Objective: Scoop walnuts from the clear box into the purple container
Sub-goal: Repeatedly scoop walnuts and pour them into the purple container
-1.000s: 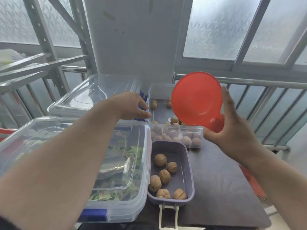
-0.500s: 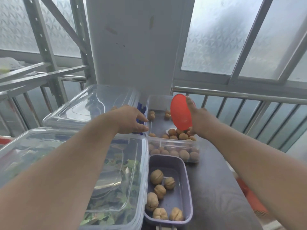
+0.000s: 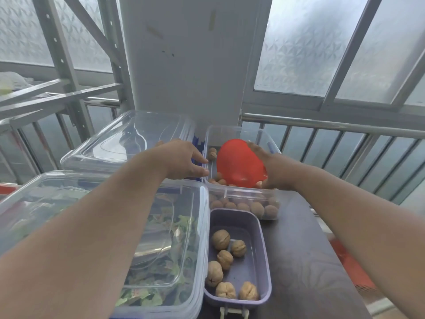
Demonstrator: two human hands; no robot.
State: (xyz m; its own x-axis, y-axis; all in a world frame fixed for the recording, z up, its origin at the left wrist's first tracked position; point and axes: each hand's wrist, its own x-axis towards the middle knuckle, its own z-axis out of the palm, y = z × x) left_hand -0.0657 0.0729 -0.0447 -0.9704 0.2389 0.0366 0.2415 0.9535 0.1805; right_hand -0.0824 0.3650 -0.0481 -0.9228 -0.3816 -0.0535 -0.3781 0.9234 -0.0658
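Head view: your right hand [image 3: 273, 171] grips red scoop [image 3: 239, 163] by near end, bowl turned down inside clear box [image 3: 241, 192] among walnuts [image 3: 257, 207]. Left hand [image 3: 181, 161] rests relaxed fingers on box's left rim, grasping nothing. Purple container [image 3: 264, 261] just in front of box, six walnuts in it. Leaf box [image 3: 115, 226] at left, lidded. Walnuts: hard, light, round, will roll, so keep scoop level. Scoop rigid; hold at handle. No labels or writing readable
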